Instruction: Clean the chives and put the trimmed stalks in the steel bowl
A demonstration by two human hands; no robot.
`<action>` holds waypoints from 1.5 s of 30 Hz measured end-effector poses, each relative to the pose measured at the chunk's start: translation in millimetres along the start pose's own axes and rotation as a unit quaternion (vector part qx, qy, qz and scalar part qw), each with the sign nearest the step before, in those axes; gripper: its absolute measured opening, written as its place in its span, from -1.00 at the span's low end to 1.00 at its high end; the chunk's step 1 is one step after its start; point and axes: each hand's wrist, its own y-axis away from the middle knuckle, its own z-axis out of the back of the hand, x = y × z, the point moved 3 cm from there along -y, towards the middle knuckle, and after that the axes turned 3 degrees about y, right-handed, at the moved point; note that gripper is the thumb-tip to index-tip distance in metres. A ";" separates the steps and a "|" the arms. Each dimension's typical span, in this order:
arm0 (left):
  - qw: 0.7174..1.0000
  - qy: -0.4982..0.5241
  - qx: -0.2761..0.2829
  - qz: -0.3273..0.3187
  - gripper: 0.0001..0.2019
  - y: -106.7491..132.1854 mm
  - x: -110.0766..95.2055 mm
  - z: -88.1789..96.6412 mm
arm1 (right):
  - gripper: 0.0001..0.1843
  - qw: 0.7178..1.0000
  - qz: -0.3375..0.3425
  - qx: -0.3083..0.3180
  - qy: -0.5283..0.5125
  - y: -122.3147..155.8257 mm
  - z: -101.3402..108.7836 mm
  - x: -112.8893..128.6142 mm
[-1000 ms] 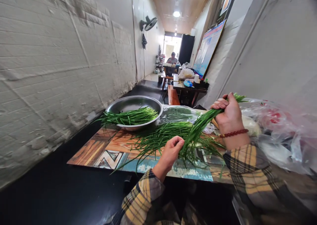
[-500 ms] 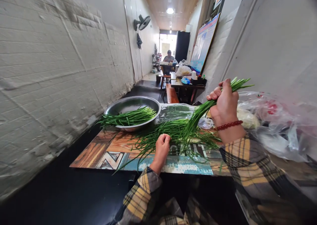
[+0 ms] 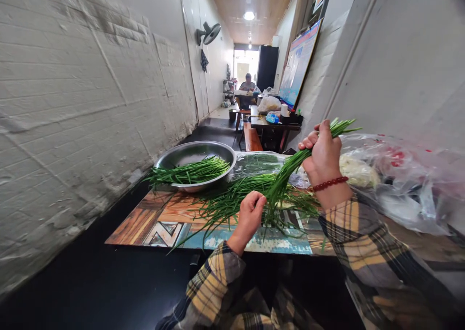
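Note:
My right hand [image 3: 322, 152], wearing a red bead bracelet, is wrapped round a bunch of garlic chives [image 3: 286, 169] and holds it raised and slanting. The pale ends stick out above the fist, and the green leaves hang down to the left. Beside those hanging leaves is my left hand [image 3: 250, 216], its fingers closed in a pinch; what they hold, if anything, is hidden. Under and behind both hands, a loose pile of chives [image 3: 228, 198] lies on the patterned tabletop [image 3: 170, 206]. More chives [image 3: 198, 170] rest in a metal basin [image 3: 181, 149], their leaves hanging over its left rim.
Behind the pile lies a clear plastic bag [image 3: 259, 160] with greens in it. Crumpled plastic bags [image 3: 410, 189] cover the right side. A white wall [image 3: 90, 102] runs along the left. Farther back are another table [image 3: 259, 123], a bench [image 3: 252, 137] and a seated person [image 3: 247, 83].
My left hand has moved right and slightly up, close to the hanging leaves. My right hand has shifted a little left and down with the bunch.

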 end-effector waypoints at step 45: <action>0.852 0.400 0.216 0.261 -0.66 28.9 11.5 -11.2 | -0.70 0.992 -0.109 0.002 -0.060 -17.3 31.2 -19.0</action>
